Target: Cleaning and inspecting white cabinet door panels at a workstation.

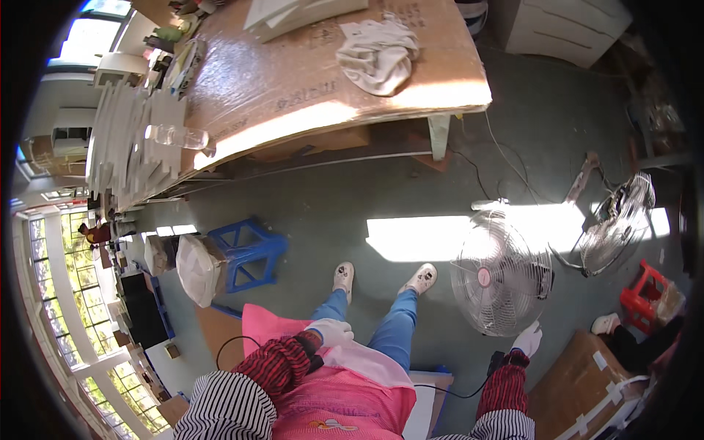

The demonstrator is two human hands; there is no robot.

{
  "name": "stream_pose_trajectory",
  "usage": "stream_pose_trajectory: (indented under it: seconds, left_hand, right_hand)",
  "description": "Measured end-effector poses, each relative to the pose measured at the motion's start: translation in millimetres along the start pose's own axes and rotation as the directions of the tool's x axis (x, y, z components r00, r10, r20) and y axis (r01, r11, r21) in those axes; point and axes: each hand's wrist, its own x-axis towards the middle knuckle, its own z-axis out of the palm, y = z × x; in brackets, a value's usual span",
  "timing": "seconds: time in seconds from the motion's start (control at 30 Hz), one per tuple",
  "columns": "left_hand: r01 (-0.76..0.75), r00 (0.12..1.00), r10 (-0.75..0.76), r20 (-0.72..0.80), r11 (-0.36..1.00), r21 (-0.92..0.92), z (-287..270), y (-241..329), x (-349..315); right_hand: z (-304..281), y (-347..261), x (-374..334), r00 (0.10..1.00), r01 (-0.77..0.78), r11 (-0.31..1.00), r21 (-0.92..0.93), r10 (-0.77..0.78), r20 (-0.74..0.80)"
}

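Observation:
My left hand, in a white glove, rests over my lap with its fingers closed at the folded edge of a pink apron. Its fingertips are partly hidden. Out to the right, my right hand, also gloved in white, reaches forward with fingers stretched out. It is close to the lower rim of a round metal fan; whether it touches the guard I cannot tell. Nothing shows in that hand. Striped sleeves with red-and-black cuffs cover both forearms.
Ahead stands a large worktable bearing a crumpled cloth, a plastic bottle and white panels. A blue stool is left. Rightward are another fan, a red stool, a cardboard box and loose cables.

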Motion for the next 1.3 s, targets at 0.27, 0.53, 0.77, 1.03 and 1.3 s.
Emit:
stream_pose_trajectory:
  seconds: [0.27,0.53,0.77,1.03,1.3]
  left_hand:
    - [0.161,0.962,-0.222,-0.160,0.932,-0.325,28,-115,-45]
    - [-0.142,0.933,0.069,-0.352,0.972,-0.186,53,-256,-90]
    - [-0.564,-0.038,-0.315,-0.948,0.790,-0.240,-158,-266,-127]
    - [-0.896,-0.070,-0.673,-0.736,0.366,-0.250,-435,-219,-233]
    - [-0.807,0.245,-0.567,-0.787,0.330,-0.490,-622,-241,-190]
  right_hand:
    - [75,-55,-131,0.665,-0.057,0.995,0.076,-0.019,0.747]
    - [92,-217,-337,0.547,0.495,0.869,0.007,-0.318,0.774]
    - [28,-437,-430,0.470,0.421,0.570,0.705,-0.802,0.368]
    - [-108,-733,-332,0.577,0.710,0.390,0.587,-0.800,-0.167]
    - [-51,-963,-177,0.445,0.891,0.448,0.077,-0.894,0.057]
